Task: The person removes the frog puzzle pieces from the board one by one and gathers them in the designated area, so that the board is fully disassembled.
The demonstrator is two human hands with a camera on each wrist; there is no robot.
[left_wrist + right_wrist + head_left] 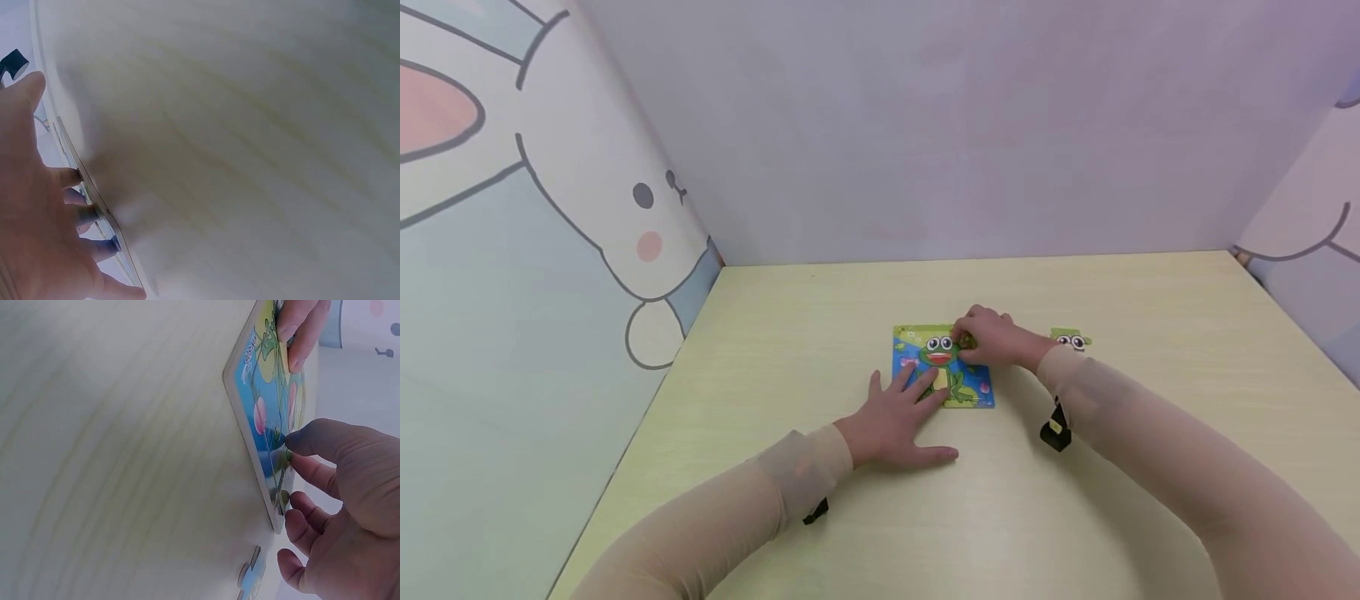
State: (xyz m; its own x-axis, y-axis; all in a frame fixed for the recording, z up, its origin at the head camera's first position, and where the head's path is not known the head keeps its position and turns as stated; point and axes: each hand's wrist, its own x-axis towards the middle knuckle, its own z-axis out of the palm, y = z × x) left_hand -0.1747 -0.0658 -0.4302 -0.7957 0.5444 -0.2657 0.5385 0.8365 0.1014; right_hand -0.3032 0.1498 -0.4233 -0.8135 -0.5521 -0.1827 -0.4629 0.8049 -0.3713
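A square frog jigsaw puzzle (pixel 973 392) in a flat board lies on the table, its blue and yellow picture largely assembled. My left hand (pixel 895 421) rests spread over its lower left part, with straight fingertips on the picture and the thumb out on the table. At the upper right of the board, my right hand (pixel 992 337) pinches a puzzle piece with thumb and index finger, right at the board's surface. That piece is mostly hidden by the fingers. In the right wrist view the other fingers of the right hand (pixel 350 500) curl loosely beside the puzzle board (pixel 259 447).
A loose puzzle piece (pixel 1078 341) with frog eyes lies right of the board, partly behind the right forearm. Black wrist devices (pixel 1056 429) hang under both sleeves. The pale wooden table (pixel 805 333) meets a plain back wall (pixel 955 150) and printed side walls.
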